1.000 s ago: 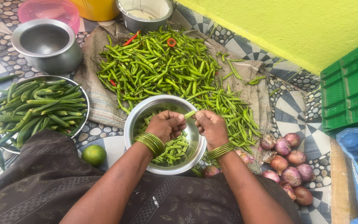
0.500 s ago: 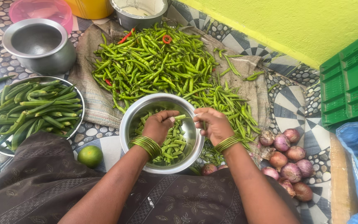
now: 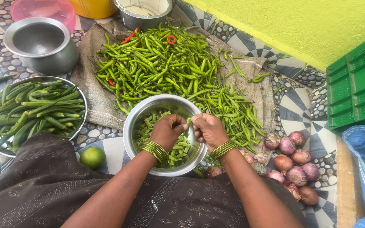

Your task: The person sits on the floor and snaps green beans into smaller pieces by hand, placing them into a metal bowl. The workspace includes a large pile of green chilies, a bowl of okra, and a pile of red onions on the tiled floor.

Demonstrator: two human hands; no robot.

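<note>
Head view, L→R. At 9 o'clock: tray of okra [image 3: 30, 110]; steel pot [image 3: 41, 44] at 10; lime [image 3: 92, 157] near 7, just beside my lap.

Centre: steel bowl [image 3: 164, 134] w/ broken green pieces. My left hand [image 3: 168, 131] and right hand [image 3: 208, 131] meet over it, both pinched narrow on one green chilli [image 3: 189, 123] held betw. fingertips, above bowl's 1 o'clock side. Step in hand, my read: snapping chillies into bowl.

Chilli heap [image 3: 161, 65] on sackcloth [image 3: 93, 99] at 12, touching bowl's far rim; a few red ones in it. Onions [image 3: 294, 162] at 4; green crate [image 3: 355, 84] at 3.

Next move likely needs a short twist apart, pieces dropped inside rim.
</note>
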